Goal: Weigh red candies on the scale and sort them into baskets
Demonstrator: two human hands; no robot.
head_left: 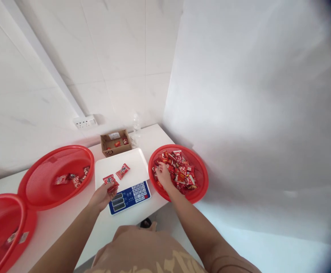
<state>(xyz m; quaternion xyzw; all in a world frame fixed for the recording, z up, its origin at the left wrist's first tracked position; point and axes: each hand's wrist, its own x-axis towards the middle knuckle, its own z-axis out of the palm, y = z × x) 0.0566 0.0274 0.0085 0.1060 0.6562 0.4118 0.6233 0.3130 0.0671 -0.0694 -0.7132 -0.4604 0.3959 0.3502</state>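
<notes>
Red packet, black-lettered, sits in the left hand — cardboard box reads "SF".

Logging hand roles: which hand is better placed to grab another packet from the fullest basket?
Likely the right hand: it's inside that basket, among the packets. The left hand is at the scale, holding a red packet.

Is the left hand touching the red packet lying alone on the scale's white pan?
Apart. The head view shows bare white pan between the left hand and the lone red packet. The hand holds another packet.
</notes>
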